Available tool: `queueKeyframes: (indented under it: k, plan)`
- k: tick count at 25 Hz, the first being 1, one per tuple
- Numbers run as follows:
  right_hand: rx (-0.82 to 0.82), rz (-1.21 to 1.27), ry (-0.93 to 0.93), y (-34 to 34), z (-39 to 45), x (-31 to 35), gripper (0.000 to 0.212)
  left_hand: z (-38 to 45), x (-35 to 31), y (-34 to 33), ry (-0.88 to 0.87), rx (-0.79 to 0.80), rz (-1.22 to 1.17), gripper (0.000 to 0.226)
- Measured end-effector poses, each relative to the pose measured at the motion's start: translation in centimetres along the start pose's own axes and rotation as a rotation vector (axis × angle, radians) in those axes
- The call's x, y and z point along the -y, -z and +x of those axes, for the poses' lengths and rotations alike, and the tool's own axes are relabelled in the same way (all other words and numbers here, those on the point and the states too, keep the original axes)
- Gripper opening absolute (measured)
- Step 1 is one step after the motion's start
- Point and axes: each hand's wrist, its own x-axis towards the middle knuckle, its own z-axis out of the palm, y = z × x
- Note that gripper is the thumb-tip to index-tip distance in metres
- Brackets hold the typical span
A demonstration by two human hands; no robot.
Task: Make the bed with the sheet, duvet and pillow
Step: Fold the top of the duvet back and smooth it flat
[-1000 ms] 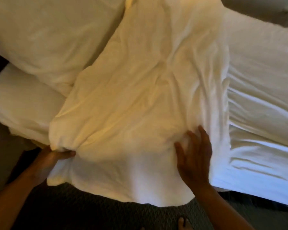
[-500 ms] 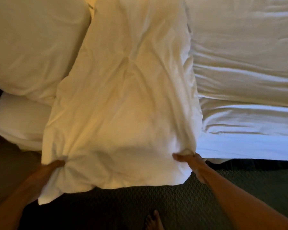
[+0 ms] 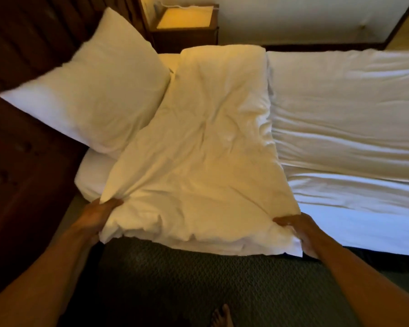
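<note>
A soft, crumpled white pillow lies lengthwise across the head of the bed, its cotton case creased and puckered, its near end hanging past the mattress edge over dark patterned carpet. The left hand bunches the near left corner, fingers curled tight into the cloth. The right hand pinches the near right corner, its thumb on top and the fabric folded under the palm. A second plump pillow leans on the dark wooden headboard. A rumpled white duvet lies to the right, touching the held pillow's long side.
</note>
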Motion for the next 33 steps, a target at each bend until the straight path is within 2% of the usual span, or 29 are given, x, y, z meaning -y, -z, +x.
queueKeyframes:
  k: [1,4,6,9,11,13,16,20,21,23,24,28,30,31,33]
  plan:
    - [0.001,-0.010,0.023,1.1,-1.3,1.3,0.051,-1.6,-1.0,0.4,-0.032,-0.027,-0.020,0.018]
    - [0.016,-0.056,0.036,4.5,-4.5,4.7,0.064,-6.5,-3.7,1.1,-0.157,0.005,-0.047,0.032]
    - [0.008,-0.104,0.040,6.9,-7.3,6.6,0.069,-7.8,-3.4,1.3,-0.117,0.050,-0.106,0.038]
    - [-0.061,-0.165,0.071,9.8,-11.4,7.6,0.063,-10.7,-2.1,0.6,-0.078,0.119,-0.160,0.045]
    - [-0.107,-0.218,0.071,11.5,-13.1,7.0,0.059,-11.9,-0.9,-0.4,-0.015,0.163,-0.167,0.049]
    - [-0.104,-0.269,0.049,12.8,-14.7,6.0,0.052,-13.0,0.9,-1.3,0.071,0.189,-0.153,0.042]
    - [-0.108,-0.311,-0.018,14.1,-16.7,4.3,0.047,-15.1,3.5,-1.6,0.175,0.182,-0.090,0.049]
    - [-0.010,-0.217,-0.101,14.7,-17.5,2.4,0.080,-16.6,3.7,-1.1,0.222,0.177,-0.107,0.040]
    - [-0.002,-0.228,-0.105,14.7,-17.5,2.5,0.072,-16.8,3.3,-0.8,0.238,0.181,-0.133,0.041]
    - [-0.030,-0.281,-0.074,14.9,-17.0,3.0,0.042,-16.7,2.1,-0.5,0.258,0.178,-0.174,0.051]
    - [-0.050,-0.327,-0.056,15.1,-16.5,3.4,0.036,-16.5,1.9,-0.5,0.260,0.181,-0.184,0.052]
    - [-0.042,-0.377,-0.064,15.7,-14.9,4.9,0.029,-17.2,-1.0,-1.1,0.285,0.175,-0.158,0.044]
    - [-0.029,-0.377,-0.058,15.8,-14.3,5.7,0.017,-17.0,-2.8,-1.1,0.288,0.186,-0.195,0.043]
    - [-0.027,-0.373,-0.044,15.8,-14.2,6.6,0.010,-15.4,-3.4,-1.5,0.283,0.181,-0.287,0.045]
    - [-0.032,-0.372,-0.009,15.7,-13.4,8.8,0.014,-14.2,-6.2,-1.3,0.264,0.138,-0.419,0.045]
